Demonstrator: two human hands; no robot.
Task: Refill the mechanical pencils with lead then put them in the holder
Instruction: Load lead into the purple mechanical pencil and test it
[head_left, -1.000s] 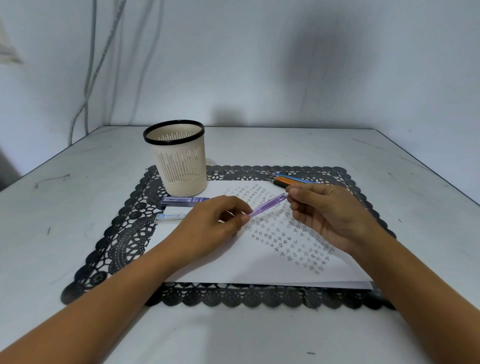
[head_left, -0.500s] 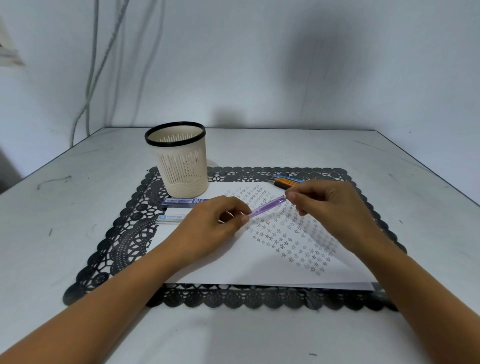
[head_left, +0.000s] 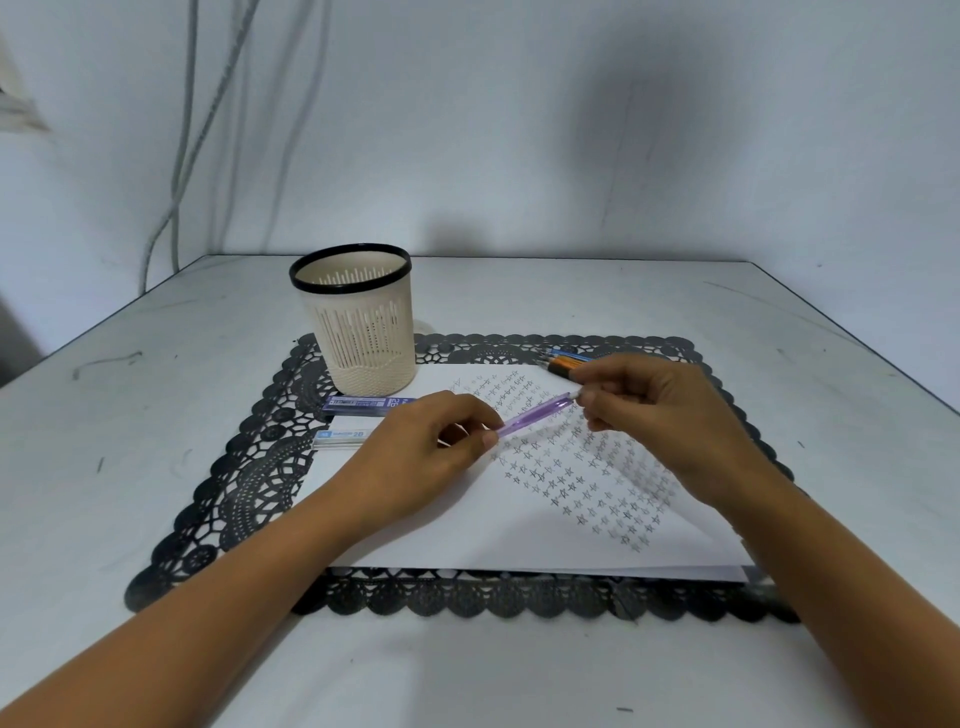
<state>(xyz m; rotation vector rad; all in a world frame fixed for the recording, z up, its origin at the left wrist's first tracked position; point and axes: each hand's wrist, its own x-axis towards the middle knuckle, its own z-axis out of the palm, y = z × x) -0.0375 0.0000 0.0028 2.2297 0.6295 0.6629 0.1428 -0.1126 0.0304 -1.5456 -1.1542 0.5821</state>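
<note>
At frame centre the purple mechanical pencil spans both hands: the left hand pinches its lower barrel, the right hand pinches its white cap end. It looks light, stiff and slick, so a firm barrel pinch suits.

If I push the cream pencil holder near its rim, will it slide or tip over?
It may well tip: the holder is tall, and its base looks narrower than its rim. Its slotted walls suggest thin, light plastic. The openwork mat under it could catch the base.
</note>
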